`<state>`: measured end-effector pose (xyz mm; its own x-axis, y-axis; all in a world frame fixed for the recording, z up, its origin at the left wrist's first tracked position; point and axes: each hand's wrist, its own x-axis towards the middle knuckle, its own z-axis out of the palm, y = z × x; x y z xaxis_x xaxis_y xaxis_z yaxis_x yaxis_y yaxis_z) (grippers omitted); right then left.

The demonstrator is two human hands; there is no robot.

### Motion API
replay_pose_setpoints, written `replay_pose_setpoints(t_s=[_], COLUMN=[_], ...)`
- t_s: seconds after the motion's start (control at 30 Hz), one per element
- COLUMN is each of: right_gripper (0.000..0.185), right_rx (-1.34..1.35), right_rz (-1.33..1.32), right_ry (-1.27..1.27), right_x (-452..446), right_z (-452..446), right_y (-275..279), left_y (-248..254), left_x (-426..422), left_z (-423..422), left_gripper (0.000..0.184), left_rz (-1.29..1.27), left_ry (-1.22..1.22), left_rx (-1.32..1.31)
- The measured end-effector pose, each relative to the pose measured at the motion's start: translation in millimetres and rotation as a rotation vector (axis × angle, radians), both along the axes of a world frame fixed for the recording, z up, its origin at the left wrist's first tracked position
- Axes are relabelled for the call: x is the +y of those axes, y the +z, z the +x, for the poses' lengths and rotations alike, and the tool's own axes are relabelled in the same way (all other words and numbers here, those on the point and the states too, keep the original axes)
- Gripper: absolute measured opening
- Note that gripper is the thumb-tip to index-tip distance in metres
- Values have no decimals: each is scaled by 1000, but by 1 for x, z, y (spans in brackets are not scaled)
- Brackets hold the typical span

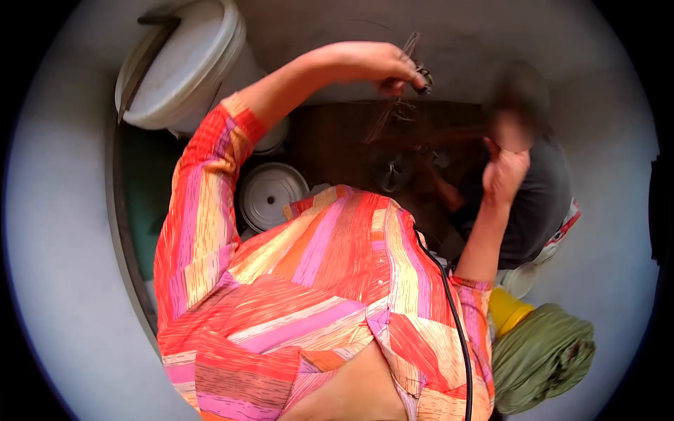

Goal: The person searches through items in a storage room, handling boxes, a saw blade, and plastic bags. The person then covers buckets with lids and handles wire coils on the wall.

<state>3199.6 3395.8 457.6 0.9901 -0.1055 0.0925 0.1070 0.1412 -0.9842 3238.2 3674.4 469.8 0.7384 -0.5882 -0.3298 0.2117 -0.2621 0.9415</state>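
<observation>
My left hand (392,69) is raised ahead of me with its fingers closed on a dark bundle of thin, wire-like strands (423,83). Loose strands stick up past the fingers and also hang below them. On the right, my right hand (504,174) is lifted with its fingers curled in. A blurred reddish-brown strand (456,133) runs across towards it, but what lies inside those fingers is hidden. Just beyond this hand is another person (544,203) in a dark top, low down and close to me.
A large white lidded bucket (186,67) stands at the upper left, with a dark curved bar against it. Below it is a round metal lid (272,196). A green cloth bundle (544,358) and a yellow container (507,310) are at the lower right. Pale walls enclose the space.
</observation>
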Motion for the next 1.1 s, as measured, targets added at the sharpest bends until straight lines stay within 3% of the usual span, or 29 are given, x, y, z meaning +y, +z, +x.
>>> replay_pose_setpoints(t_s=[0.17, 0.33, 0.4, 0.47, 0.53, 0.57, 0.63, 0.73, 0.77, 0.87, 0.93, 1.0, 1.1], right_gripper=[14, 15, 18, 19, 17, 17, 17, 17, 18, 18, 17, 16, 16], right_rx=[135, 95, -27, -21, -124, -128, -455, -592, -264, -107, -160, -315, -317], right_rz=[122, 40, -115, -127, -434, -433, -827, -778, -404, -325, -395, -461, -454], right_ry=[101, 151, 194, 219, 257, 260, 200, 265, 459, 499, 439, 533, 581], right_x=[43, 61, 67, 68, 65, 63, 58, 57, 60, 63, 71, 77, 80], right_z=[16, 23, 29, 38, 44, 45, 49, 57, 53, 56, 45, 40, 42], right_y=[-47, -40, -40, -42, -38, -32, -19, -12, -8, -7, 10, 19, 19], left_y=[-4, -3, -5, -16, -13, -10, -11, -5, -2, 0, -5, -9, -8], left_x=[-6, -5, -3, 0, 1, 1, 3, 3, 3, 4, 7, 8, 6], left_z=[-32, -46, -45, -41, -40, -40, -36, -32, -31, -25, -19, -18, -19], left_gripper=[31, 25, 23, 19, 18, 18, 18, 18, 18, 18, 18, 18, 18], left_rz=[403, 424, 417, 321, 324, 325, 294, 256, 248, 256, 240, 224, 263], left_ry=[-86, 80, 146, 241, 235, 229, 230, 244, 251, 271, 235, 204, 152], left_rx=[-362, -479, -524, -611, -639, -679, -681, -695, -705, -743, -773, -790, -898])
